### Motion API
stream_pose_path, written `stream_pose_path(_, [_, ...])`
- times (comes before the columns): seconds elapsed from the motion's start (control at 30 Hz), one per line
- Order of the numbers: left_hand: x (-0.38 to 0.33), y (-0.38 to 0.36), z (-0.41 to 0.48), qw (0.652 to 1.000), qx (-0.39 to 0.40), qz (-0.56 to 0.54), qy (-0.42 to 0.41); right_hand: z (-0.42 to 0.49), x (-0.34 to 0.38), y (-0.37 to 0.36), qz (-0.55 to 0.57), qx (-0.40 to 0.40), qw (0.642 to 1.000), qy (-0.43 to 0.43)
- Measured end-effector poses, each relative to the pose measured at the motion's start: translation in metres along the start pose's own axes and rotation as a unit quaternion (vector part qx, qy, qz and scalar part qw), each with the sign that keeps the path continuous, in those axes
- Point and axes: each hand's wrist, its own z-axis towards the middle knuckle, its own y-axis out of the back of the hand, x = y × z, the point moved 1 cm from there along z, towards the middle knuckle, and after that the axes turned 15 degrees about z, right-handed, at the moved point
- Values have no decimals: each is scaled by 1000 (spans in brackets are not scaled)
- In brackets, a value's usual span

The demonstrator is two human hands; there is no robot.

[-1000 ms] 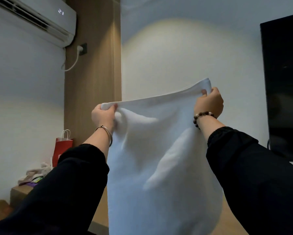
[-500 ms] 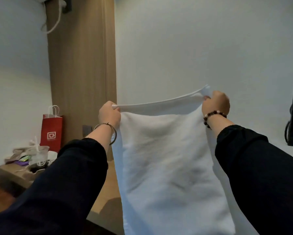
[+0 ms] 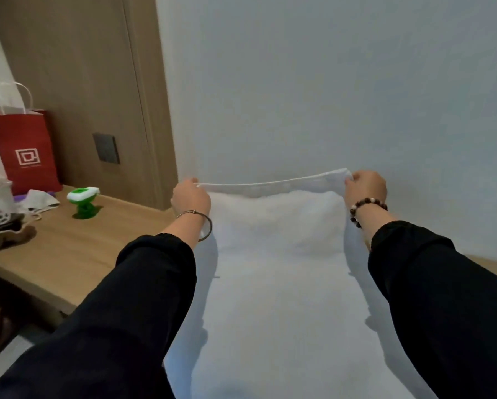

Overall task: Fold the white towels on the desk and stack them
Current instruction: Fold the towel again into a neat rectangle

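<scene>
A white towel stretches from my hands toward me over the wooden desk, its near part lying flat. My left hand pinches the far left corner, and my right hand pinches the far right corner. Between them the far edge is pulled taut, a little above the desk and close to the wall. More white cloth shows at the towel's left and right edges in the foreground; I cannot tell if it is another towel.
On the desk's left part stand a red paper bag, a green and white small object, a crumpled white mask and a bowl-like dish. A wooden panel with a dark socket rises behind.
The towel hung in the air before; both hands have come down and forward with it, and it now lies spread over the desk. My view has tipped downward.
</scene>
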Motion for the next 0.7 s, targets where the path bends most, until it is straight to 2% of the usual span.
stream_pose_path(0.1, [7, -36, -19, 990, 115, -28, -82, -15, -24, -25, 20, 73, 997, -35])
stream_pose_path(0.17, [12, -56, -38, 964, 227, 27, -133, -33, -39, -38, 0, 137, 990, -17])
stream_pose_path(0.23, [19, -74, -61, 905, 325, 170, -217, -61, -55, -50, -44, 230, 972, -2])
stream_pose_path(0.27, [24, -81, -73, 869, 343, 247, -258, -76, -63, -55, -94, 291, 952, -1])
stream_pose_path(0.3, [29, -86, -85, 844, 345, 298, -282, -91, -71, -60, -167, 345, 923, 6])
stream_pose_path(0.33, [34, -88, -94, 835, 338, 324, -289, -103, -77, -62, -235, 378, 895, 17])
stream_pose_path(0.4, [41, -88, -105, 838, 313, 337, -292, -115, -82, -60, -293, 399, 869, 22])
stream_pose_path(0.7, [44, -77, -116, 833, 325, 351, -279, -130, -84, -37, -311, 400, 862, -12])
